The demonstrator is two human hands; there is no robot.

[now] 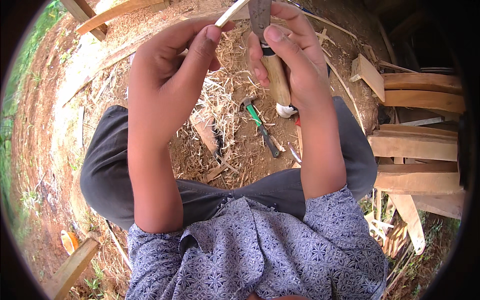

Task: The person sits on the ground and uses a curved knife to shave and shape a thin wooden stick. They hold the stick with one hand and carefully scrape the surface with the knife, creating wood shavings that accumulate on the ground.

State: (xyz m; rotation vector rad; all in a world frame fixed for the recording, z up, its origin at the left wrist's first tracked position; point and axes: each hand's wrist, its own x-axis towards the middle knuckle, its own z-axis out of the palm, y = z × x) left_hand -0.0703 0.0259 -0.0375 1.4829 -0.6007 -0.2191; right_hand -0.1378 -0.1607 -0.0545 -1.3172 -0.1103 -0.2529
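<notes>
Near the top of the head view, my left hand [172, 75] pinches a thin pale wood stick [231, 13] between thumb and forefinger. The stick slants up to the right and runs out of the picture. Beside it, my right hand [297, 55] is closed on a knife [260, 22], whose wooden handle [276, 80] points down toward me. My right thumb presses near the base of its broad metal blade, and the blade's upper end is cut off by the frame. Stick and blade nearly meet at the top edge; whether they touch I cannot tell.
On the ground between my legs lie a hammer [259, 126] with a green and black handle, wood shavings [220, 100] and a wood offcut [204, 131]. Curved wooden boards [417, 147] are stacked at the right. An orange object [69, 242] sits at the lower left near a wooden beam [72, 267].
</notes>
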